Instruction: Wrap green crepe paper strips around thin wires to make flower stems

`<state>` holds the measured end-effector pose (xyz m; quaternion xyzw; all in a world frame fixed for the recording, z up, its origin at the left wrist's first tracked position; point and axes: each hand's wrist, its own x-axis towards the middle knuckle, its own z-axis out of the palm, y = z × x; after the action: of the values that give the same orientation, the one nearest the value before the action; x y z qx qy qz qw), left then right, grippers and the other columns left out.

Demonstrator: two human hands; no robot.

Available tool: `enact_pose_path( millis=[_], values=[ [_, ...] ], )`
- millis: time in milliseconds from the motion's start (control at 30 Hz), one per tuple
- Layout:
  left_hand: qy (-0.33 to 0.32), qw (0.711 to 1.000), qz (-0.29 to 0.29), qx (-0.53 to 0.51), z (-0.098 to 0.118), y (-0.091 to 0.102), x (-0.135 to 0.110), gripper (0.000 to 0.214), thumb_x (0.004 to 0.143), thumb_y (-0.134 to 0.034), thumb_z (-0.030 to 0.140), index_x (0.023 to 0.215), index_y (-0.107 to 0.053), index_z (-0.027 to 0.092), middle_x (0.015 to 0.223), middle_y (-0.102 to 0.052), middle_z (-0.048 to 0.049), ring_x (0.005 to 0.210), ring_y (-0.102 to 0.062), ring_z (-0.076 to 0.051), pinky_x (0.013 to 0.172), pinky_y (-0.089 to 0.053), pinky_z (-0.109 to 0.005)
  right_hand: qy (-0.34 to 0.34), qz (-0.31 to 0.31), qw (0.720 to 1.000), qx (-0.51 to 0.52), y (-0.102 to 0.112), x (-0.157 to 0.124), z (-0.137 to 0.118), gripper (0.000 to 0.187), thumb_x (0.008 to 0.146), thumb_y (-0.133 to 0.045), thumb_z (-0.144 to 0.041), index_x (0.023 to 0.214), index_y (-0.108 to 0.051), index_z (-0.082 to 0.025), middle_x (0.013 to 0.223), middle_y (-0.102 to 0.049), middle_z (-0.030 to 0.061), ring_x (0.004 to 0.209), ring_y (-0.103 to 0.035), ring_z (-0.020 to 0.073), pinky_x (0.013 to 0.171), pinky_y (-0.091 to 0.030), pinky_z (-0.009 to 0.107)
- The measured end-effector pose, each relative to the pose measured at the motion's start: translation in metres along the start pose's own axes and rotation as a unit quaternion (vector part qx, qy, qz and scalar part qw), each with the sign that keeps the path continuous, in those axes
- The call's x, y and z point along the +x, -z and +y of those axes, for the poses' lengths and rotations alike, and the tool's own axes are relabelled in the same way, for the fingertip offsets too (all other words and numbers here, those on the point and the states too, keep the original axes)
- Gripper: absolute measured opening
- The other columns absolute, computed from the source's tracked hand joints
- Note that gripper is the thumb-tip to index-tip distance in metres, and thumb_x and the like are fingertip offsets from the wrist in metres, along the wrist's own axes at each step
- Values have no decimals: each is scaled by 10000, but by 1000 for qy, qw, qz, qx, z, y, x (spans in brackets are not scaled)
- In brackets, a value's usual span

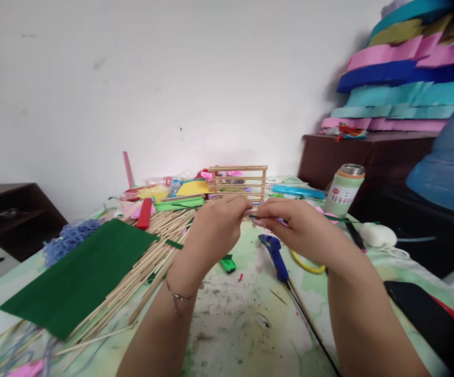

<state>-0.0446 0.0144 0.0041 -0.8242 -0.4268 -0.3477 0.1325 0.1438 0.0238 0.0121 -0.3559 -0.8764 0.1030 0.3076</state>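
My left hand (221, 225) and my right hand (290, 222) meet over the middle of the table, fingertips pinched close together. Between them shows the end of a thin dark green strip (252, 216); fingers cover most of it. Just beyond the hands stands a small rack-like frame of wooden sticks (238, 168). Below my right hand lies a blue glue gun (276, 256), its cord running toward me. A yellow ring (307, 266) rests beside it. Under my left hand is a small bright green object (228, 264).
On the left lie a dark green sheet (81, 272), many wooden sticks (140, 277), tangled blue yarn (68, 238) and a red block (144, 213). A green bottle (344, 191), a white object (378, 234) and a black phone-like slab (419, 314) are at right.
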Motion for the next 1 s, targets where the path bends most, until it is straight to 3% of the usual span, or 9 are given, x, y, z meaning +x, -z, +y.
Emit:
enact_pose_path(
  millis=[333,467,667,800,1000],
  values=[
    [46,998,10,-39,1,0,2,208,879,-443,109,788,-621,164,714,-624,-22,660,-548,-154,589,-370,-263,-10,62,993,-97,1,-3,-7,184,850,-538,-126,823,-704,-199,929,-718,49,846,-642,211,719,-467,333],
    [81,994,0,-75,3,1,1,220,889,-436,122,720,-570,165,675,-573,-10,640,-503,-146,587,-343,-264,35,109,981,-159,-3,-1,-13,195,858,-535,-104,819,-713,-172,933,-725,79,850,-649,226,730,-476,344],
    [113,987,-10,-116,6,5,1,262,927,-430,188,673,-492,173,654,-532,8,630,-467,-135,587,-314,-262,130,227,931,-252,-6,2,-11,189,819,-579,-57,724,-716,-145,799,-742,73,731,-636,223,701,-476,364],
    [119,982,-4,-149,7,7,1,279,930,-434,190,652,-462,174,623,-509,23,617,-455,-122,587,-310,-255,150,276,915,-254,-8,2,-10,167,828,-604,-89,734,-717,-169,821,-752,41,760,-639,224,734,-459,387],
    [172,978,37,-113,12,10,-2,268,931,-439,207,681,-528,170,661,-552,10,659,-483,-134,604,-311,-264,172,275,921,-215,-11,2,-14,98,831,-640,-143,891,-712,-172,992,-726,81,916,-621,244,790,-457,400]
  ],
)
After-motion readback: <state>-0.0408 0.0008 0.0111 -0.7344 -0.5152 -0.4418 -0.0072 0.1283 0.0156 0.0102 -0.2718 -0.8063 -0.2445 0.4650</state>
